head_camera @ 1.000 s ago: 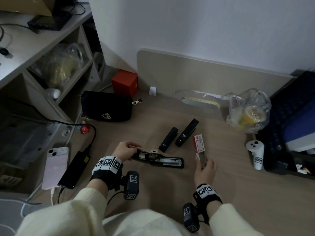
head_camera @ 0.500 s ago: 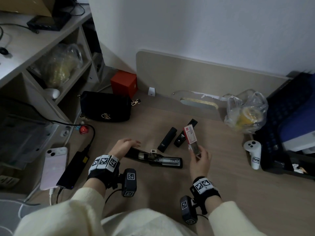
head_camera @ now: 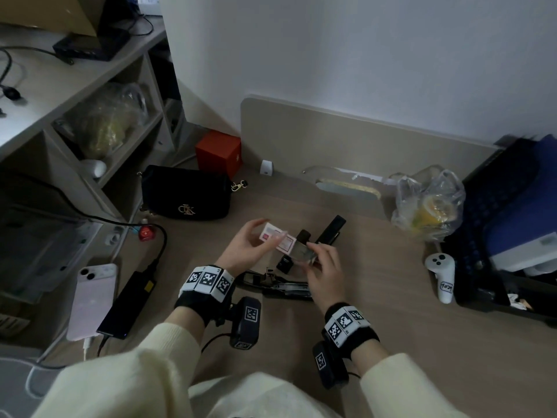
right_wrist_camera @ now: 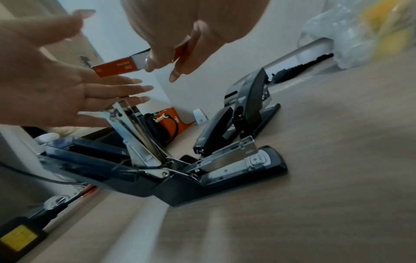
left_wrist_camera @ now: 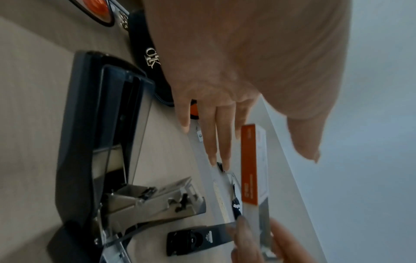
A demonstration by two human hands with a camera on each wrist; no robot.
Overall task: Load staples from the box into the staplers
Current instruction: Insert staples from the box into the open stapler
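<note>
- Head view: the small orange-and-white cardboard staple box [head_camera: 277, 239] hangs in the air above the wooden desk [head_camera: 391, 312], between both hands, its long axis running left to right and dipping toward the right.
- The right hand [head_camera: 327, 274] has it; its fingers [head_camera: 315, 251] are curled in a pinch on the box's silvery right end, where the inner tray looks partly slid out.
- The left hand [head_camera: 245, 247] sits at the other end, fingers straight and relaxed. In the left wrist view a gap shows between them and the box [left_wrist_camera: 253, 165], so I judge them just beside it, not gripping.
- Below and toward the person lies the large black stapler [head_camera: 278, 285], flipped open, its metal channel exposed in the right wrist view [right_wrist_camera: 227, 156].
- Two smaller black staplers [head_camera: 330, 230] lie closed, just beyond the box.
- My read: the left hand is nearer the sleeve end, so it should take the sleeve while the right draws the tray out; then the staples go down and back to the open channel.
</note>
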